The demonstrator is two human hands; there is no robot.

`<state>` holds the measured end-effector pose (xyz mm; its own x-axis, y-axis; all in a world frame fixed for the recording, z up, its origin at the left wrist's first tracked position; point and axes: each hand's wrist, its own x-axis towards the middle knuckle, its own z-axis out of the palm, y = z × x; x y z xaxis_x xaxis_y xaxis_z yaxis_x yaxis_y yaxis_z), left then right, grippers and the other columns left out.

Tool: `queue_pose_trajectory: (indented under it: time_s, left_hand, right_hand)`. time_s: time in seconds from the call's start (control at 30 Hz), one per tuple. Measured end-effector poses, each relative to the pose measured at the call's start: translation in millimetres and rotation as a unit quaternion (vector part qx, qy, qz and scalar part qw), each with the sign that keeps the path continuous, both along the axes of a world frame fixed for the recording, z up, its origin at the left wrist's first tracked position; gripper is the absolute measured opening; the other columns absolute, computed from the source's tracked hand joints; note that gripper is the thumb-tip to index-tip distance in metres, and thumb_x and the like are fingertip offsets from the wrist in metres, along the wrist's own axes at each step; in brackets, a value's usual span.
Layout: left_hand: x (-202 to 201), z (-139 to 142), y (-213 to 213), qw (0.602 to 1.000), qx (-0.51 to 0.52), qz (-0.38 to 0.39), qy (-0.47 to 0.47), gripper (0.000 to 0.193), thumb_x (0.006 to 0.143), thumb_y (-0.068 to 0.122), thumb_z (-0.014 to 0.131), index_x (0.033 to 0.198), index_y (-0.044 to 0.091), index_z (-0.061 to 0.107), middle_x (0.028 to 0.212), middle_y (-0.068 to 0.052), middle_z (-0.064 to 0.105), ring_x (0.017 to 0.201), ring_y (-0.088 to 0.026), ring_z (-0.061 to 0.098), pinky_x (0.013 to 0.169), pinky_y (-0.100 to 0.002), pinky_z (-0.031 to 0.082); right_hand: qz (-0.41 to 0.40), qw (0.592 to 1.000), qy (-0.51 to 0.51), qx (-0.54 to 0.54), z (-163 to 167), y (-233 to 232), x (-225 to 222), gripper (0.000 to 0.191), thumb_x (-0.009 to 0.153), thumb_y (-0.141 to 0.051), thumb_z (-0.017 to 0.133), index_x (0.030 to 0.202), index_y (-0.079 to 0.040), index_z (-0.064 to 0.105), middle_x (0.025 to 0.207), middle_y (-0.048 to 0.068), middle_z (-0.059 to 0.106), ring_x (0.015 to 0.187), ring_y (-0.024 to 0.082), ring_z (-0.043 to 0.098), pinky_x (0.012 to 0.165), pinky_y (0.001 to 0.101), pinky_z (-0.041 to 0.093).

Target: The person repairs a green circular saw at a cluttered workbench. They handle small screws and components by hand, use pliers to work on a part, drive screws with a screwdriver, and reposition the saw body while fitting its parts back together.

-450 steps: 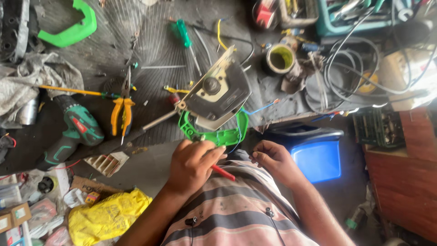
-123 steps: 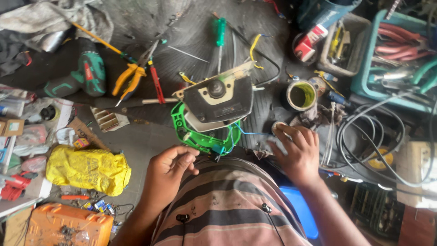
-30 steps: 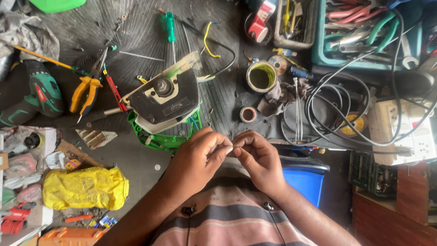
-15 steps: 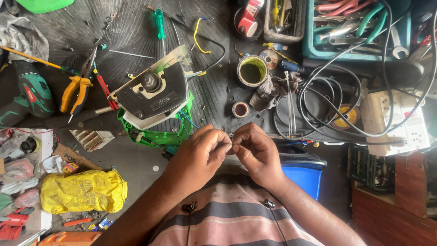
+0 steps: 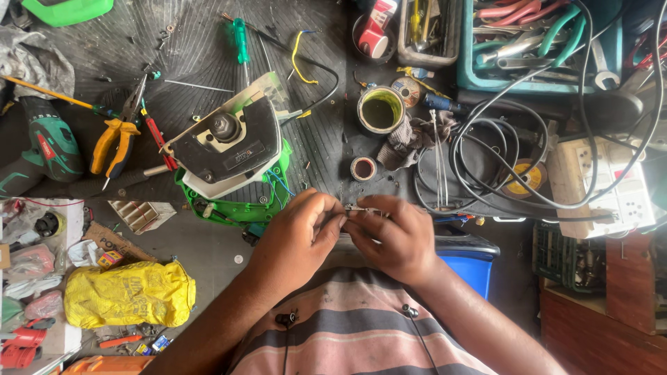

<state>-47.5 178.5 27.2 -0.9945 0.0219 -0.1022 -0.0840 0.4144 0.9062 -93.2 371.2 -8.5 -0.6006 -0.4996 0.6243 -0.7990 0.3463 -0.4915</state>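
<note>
Head view, looking down. Landmark: the opened power tool [image 5: 226, 149], a dark motor housing in a green shell, lying on the dark ribbed surface [image 5: 201, 55].

Both hands meet just below and right of the tool, at the near edge of the surface. Left hand [image 5: 299, 232] and right hand [image 5: 392, 236] are fingertip to fingertip, each pinched on one small thin metal part [image 5: 358, 208] held between them; the part is too small to identify. Fingers of both hands are curled tight around it.

Left of the tool: orange-handled pliers [image 5: 114, 142] and a red-handled screwdriver [image 5: 158, 139], almost touching it. Farther left, a green cordless drill [image 5: 45, 146].

Above the tool: a green-handled screwdriver [image 5: 240, 38].

Right of the tool: an open tin [image 5: 380, 110] with dark green contents, a small tape roll [image 5: 363, 168] below it, then a loose coil of black cable [image 5: 486, 160]. Upper right, a teal tray [image 5: 472, 78] of hand tools.

Below left of the tool, on the floor: a yellow bag [image 5: 128, 292].

Striped shirt at the bottom edge.
</note>
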Motion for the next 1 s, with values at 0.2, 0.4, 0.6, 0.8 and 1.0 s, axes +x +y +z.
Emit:
queue_pose_trajectory:
  time_s: [0.2,0.4,0.6,0.8,1.0]
  left_hand:
    - [-5.1,2.6,2.8,0.998,0.008,0.017,-0.059,0.013,0.091,0.012,0.069,0.1,0.003,0.065,0.093,-0.01,0.067,0.075,-0.021,0.07,0.065,-0.033,0.056]
    - [-6.0,1.1,1.9,0.999,-0.032,-0.008,-0.04,0.012,0.091,0.011,0.068,0.099,0.003,0.063,0.092,-0.011,0.066,0.076,-0.024,0.069,0.067,-0.036,0.055]
    - [-3.7,-8.2,7.6,0.995,-0.073,-0.027,0.057,0.014,0.09,0.009,0.068,0.098,0.003,0.059,0.098,-0.014,0.066,0.088,-0.033,0.07,0.072,-0.041,0.055]
    - [5.0,-10.8,9.5,0.999,-0.043,-0.015,0.001,0.012,0.092,0.009,0.066,0.1,0.004,0.06,0.099,-0.012,0.066,0.084,-0.03,0.073,0.069,-0.037,0.057]
    - [12.0,-28.0,6.9,0.997,0.032,0.037,-0.061,0.013,0.095,0.015,0.068,0.101,0.005,0.064,0.088,-0.003,0.069,0.073,-0.012,0.07,0.063,-0.027,0.056]
  right_hand:
    - [0.032,0.986,0.16,0.04,1.4,6.2,-20.1,0.032,0.071,-0.01,0.088,0.1,-0.007,0.076,0.104,0.007,0.065,0.092,0.024,0.069,0.068,0.0347,0.054]
    - [0.06,0.987,0.146,0.033,-1.8,8.0,-25.4,0.024,0.074,-0.01,0.085,0.095,-0.008,0.074,0.1,0.005,0.062,0.091,0.024,0.067,0.07,0.0366,0.054]
    - [0.087,0.872,-0.467,-0.117,-30.0,12.0,-2.4,0.007,0.093,-0.009,0.071,0.092,-0.002,0.071,0.094,0.004,0.061,0.083,0.02,0.063,0.071,0.0343,0.053]
    - [0.053,0.496,-0.816,-0.293,-57.6,32.1,6.0,0.009,0.093,-0.01,0.063,0.089,-0.003,0.067,0.079,0.006,0.064,0.072,0.019,0.066,0.059,0.0319,0.051]
    - [0.003,0.897,-0.431,-0.1,-30.7,33.8,26.1,0.01,0.085,-0.008,0.075,0.091,-0.003,0.069,0.086,0.007,0.069,0.078,0.02,0.069,0.07,0.0326,0.056]
